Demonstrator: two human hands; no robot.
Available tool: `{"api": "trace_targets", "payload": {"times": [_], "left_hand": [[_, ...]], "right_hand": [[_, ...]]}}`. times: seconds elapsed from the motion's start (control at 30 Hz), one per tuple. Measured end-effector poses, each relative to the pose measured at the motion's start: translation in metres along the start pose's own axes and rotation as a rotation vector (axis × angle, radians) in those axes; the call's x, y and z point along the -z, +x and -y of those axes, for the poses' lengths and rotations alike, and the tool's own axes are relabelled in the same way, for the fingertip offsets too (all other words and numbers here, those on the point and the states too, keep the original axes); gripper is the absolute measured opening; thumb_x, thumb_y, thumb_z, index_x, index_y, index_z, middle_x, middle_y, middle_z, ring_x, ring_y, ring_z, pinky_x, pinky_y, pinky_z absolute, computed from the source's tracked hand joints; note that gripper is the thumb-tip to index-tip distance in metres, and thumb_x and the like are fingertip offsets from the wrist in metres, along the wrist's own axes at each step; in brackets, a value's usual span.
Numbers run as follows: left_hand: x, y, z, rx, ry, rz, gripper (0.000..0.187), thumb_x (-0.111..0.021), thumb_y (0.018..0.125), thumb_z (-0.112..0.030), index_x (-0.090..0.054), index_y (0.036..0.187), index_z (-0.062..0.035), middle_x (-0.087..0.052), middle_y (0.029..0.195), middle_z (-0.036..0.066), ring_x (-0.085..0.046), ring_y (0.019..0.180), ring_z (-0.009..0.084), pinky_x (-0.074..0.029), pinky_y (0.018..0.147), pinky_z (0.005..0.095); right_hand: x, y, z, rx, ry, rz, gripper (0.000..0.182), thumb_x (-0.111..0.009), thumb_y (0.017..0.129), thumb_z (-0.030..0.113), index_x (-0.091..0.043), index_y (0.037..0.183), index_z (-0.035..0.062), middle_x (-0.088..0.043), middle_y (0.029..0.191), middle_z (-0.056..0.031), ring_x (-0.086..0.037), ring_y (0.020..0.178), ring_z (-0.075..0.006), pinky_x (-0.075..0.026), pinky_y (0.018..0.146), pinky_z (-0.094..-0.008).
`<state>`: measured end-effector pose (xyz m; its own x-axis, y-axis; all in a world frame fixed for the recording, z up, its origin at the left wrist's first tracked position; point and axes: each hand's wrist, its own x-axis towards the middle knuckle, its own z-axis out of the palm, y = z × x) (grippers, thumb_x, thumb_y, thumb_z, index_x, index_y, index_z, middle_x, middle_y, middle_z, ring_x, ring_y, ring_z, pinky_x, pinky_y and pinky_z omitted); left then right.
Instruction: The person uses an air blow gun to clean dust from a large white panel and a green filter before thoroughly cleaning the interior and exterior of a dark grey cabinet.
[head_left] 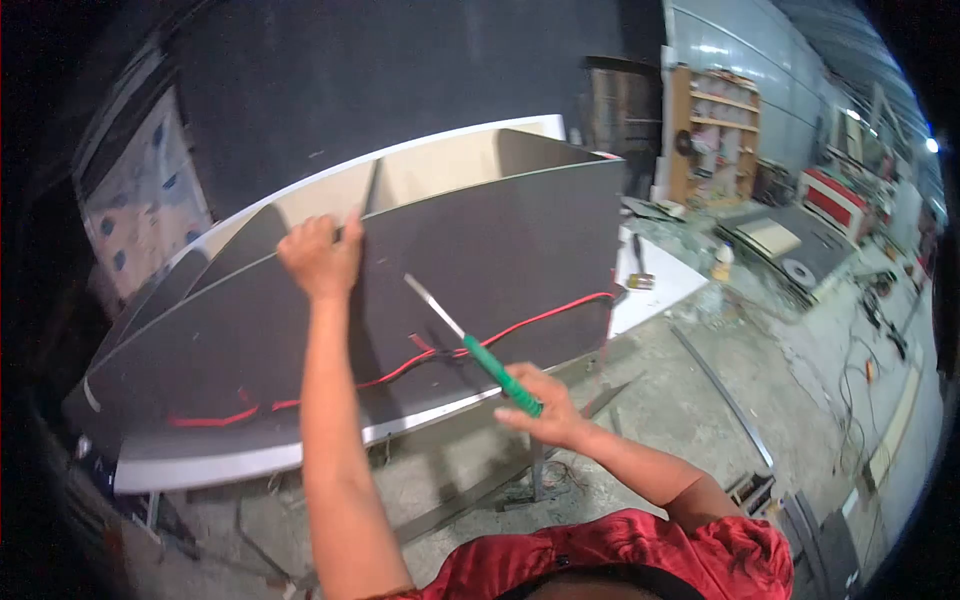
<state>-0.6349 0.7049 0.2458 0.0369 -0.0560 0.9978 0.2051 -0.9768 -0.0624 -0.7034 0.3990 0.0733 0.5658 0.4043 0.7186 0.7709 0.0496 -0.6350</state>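
Note:
My left hand [325, 255] is closed over the top edge of a long grey panel [520, 240], the near side of a box-like frame with a cream inside and cross dividers. In my right hand [545, 408] is a green-handled tool [490, 365] with a narrow metal shaft, its tip pointing up and left in front of the panel. Red wire [540, 318] runs along the panel's lower part, passing behind the tool in this view. Under the frame lies a white board [220, 470], supported above the floor.
A brush [640, 277] lies on a white sheet [665, 285] at the frame's right end. Farther right are a small bottle [722, 262], a red box [832, 203] and a wooden shelf [680, 140]. A metal strip [725, 400] and cables lie on the concrete floor.

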Motion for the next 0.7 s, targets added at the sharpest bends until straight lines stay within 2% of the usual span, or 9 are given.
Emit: {"api": "trace_targets", "payload": {"times": [0.17, 0.27, 0.33, 0.4, 0.47, 0.53, 0.57, 0.67, 0.7], "left_hand": [[0.005, 0.003, 0.001, -0.01, -0.057, 0.045, 0.027, -0.066, 0.079, -0.036, -0.064, 0.078, -0.0088, -0.062, 0.073, 0.007, -0.06, 0.073, 0.0269, -0.041, 0.067, 0.0411], [0.025, 0.009, -0.013, -0.007, -0.341, -0.018, 0.038, -0.066, 0.081, -0.022, -0.061, 0.112, -0.001, -0.063, 0.103, 0.017, -0.06, 0.094, 0.0334, -0.044, 0.083, 0.0411], [0.059, 0.003, -0.052, -0.059, -0.358, -0.058, 0.039, -0.066, 0.081, -0.018, -0.058, 0.115, -0.0009, -0.061, 0.112, 0.016, -0.053, 0.111, 0.035, -0.036, 0.099, 0.0413], [0.08, -0.029, -0.09, -0.051, -0.732, 0.235, 0.04, -0.066, 0.079, -0.018, -0.059, 0.116, -0.0023, -0.06, 0.115, 0.015, -0.051, 0.115, 0.0339, -0.036, 0.1, 0.0421], [0.113, -0.05, -0.137, -0.167, -0.973, 0.779, 0.053, -0.075, 0.07, -0.025, -0.061, 0.115, -0.0031, -0.059, 0.119, 0.016, -0.051, 0.118, 0.0325, -0.037, 0.101, 0.043], [0.118, -0.067, -0.168, -0.187, -1.339, 1.039, 0.065, -0.075, 0.068, -0.037, -0.059, 0.12, -0.0017, -0.058, 0.119, 0.018, -0.054, 0.115, 0.0329, -0.039, 0.1, 0.0408], [0.129, -0.073, -0.184, 0.059, -1.487, 1.196, 0.068, -0.074, 0.069, -0.041, -0.058, 0.12, 0.0003, -0.058, 0.121, 0.016, -0.056, 0.112, 0.0298, -0.041, 0.098, 0.0396], [0.131, -0.088, -0.207, 0.108, -1.775, 1.231, 0.063, -0.073, 0.071, -0.033, -0.057, 0.12, 0.0035, -0.059, 0.121, 0.014, -0.057, 0.11, 0.0265, -0.042, 0.097, 0.0384], [0.132, -0.093, -0.213, 0.265, -1.871, 1.31, 0.059, -0.071, 0.072, -0.029, -0.058, 0.118, 0.004, -0.06, 0.119, 0.014, -0.057, 0.11, 0.026, -0.042, 0.098, 0.0383]], "right_hand": [[0.042, -0.033, 0.015, -0.146, -0.073, -0.077, 0.033, -0.072, 0.081, 0.025, -0.06, 0.1, 0.0004, -0.055, 0.114, -0.0155, -0.055, 0.105, -0.0259, -0.043, 0.092, -0.0347], [0.066, -0.035, 0.039, -0.111, -0.089, -0.199, 0.031, -0.071, 0.083, 0.027, -0.06, 0.095, 0.0013, -0.053, 0.116, -0.0147, -0.051, 0.111, -0.0238, -0.04, 0.094, -0.0332], [0.074, -0.035, 0.054, -0.018, -0.097, -0.289, 0.028, -0.067, 0.086, 0.029, -0.059, 0.092, 0.0023, -0.054, 0.109, -0.0119, -0.05, 0.108, -0.0214, -0.04, 0.091, -0.0322], [0.082, -0.035, 0.061, -0.014, -0.021, -0.28, 0.027, -0.066, 0.087, 0.027, -0.058, 0.091, 0.002, -0.054, 0.104, -0.0107, -0.051, 0.102, -0.0209, -0.041, 0.088, -0.032], [0.083, -0.038, 0.068, -0.047, 0.156, -0.164, 0.026, -0.062, 0.09, 0.026, -0.056, 0.088, 0.0015, -0.052, 0.093, -0.0063, -0.051, 0.088, -0.0168, -0.041, 0.077, -0.0297], [0.075, -0.039, 0.07, -0.1, 0.202, -0.145, 0.027, -0.061, 0.091, 0.028, -0.055, 0.087, 0.0018, -0.053, 0.091, -0.005, -0.051, 0.085, -0.0146, -0.041, 0.075, -0.0287], [0.071, -0.04, 0.07, -0.137, 0.27, -0.109, 0.029, -0.06, 0.092, 0.031, -0.055, 0.087, 0.0021, -0.053, 0.089, -0.0038, -0.051, 0.082, -0.0124, -0.041, 0.073, -0.0277], [0.063, -0.049, 0.066, -0.306, 0.483, -0.14, 0.033, -0.056, 0.093, 0.036, -0.055, 0.088, 0.0038, -0.053, 0.083, -0.0012, -0.05, 0.076, -0.0093, -0.04, 0.07, -0.0262], [0.064, -0.051, 0.064, -0.305, 0.475, -0.149, 0.033, -0.056, 0.093, 0.036, -0.055, 0.088, 0.0038, -0.053, 0.083, -0.0012, -0.05, 0.076, -0.0093, -0.04, 0.07, -0.0262]]}}
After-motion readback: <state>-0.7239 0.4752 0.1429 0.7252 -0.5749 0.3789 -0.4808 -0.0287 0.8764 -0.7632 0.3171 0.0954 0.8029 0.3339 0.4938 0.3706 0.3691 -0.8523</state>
